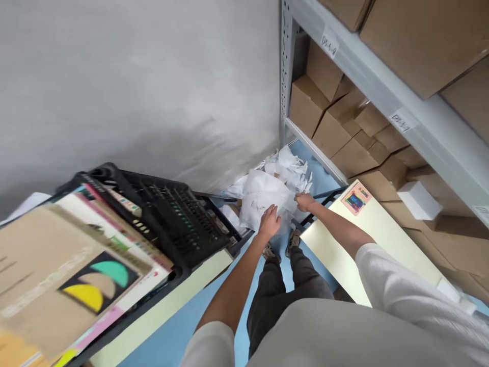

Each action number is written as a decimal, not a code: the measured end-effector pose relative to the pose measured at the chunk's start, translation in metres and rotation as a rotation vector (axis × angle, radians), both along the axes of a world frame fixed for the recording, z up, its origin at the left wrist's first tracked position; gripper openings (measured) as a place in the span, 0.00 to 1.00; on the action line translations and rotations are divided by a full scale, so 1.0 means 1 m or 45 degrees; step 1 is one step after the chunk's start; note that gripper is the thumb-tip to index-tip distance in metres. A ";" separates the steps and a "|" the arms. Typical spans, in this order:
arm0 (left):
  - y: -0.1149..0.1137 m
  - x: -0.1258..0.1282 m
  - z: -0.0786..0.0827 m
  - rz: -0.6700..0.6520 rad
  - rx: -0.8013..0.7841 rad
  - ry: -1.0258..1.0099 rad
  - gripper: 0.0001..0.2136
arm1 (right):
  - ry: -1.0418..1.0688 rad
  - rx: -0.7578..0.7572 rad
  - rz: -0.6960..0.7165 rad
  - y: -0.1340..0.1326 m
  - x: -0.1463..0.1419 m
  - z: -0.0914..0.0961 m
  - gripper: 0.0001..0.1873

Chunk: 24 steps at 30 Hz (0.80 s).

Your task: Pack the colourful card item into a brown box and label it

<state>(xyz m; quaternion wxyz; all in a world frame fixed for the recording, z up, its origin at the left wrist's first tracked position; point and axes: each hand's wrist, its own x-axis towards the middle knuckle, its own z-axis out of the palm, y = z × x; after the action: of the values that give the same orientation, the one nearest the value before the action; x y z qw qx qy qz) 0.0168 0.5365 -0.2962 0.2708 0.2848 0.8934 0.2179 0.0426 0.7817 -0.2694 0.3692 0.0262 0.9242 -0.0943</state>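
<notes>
A white, translucent plastic bag lies bunched in front of my feet, between the wall and the shelving. My right hand is closed at the right edge of this bag, fingers curled in on it. Over the bag's near side is my left hand, its fingers stretched forward and partly apart, at or just above the plastic. Behind the bag, a heap of torn white scraps spreads toward the shelf post. Part of the bag's near edge is hidden by my left hand.
At left, a black crate stands beside a stack of books or folders. A pale yellow board with a colourful sticker lies at right. Grey metal shelving holds cardboard boxes. A grey wall stands ahead.
</notes>
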 end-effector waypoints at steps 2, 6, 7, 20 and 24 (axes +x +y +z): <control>0.009 -0.007 -0.022 -0.025 -0.039 -0.009 0.25 | -0.087 -0.010 0.060 0.002 -0.007 -0.034 0.22; 0.025 -0.021 -0.058 -0.048 -0.083 -0.013 0.25 | -0.207 -0.004 0.131 0.004 -0.019 -0.092 0.27; 0.029 -0.023 -0.065 -0.050 -0.084 -0.015 0.25 | -0.228 0.002 0.145 0.004 -0.022 -0.103 0.28; 0.063 -0.039 -0.067 0.004 0.095 -0.113 0.31 | -0.060 -0.174 0.120 0.003 -0.042 -0.104 0.26; 0.064 -0.047 -0.026 0.047 0.136 -0.126 0.37 | 0.100 -0.285 0.052 0.004 -0.040 -0.051 0.28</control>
<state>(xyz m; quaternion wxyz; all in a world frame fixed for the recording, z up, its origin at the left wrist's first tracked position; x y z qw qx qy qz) -0.0302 0.6000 -0.3222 0.2950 0.2712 0.8711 0.2840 0.0028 0.7858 -0.3204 0.3352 -0.0376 0.9220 -0.1901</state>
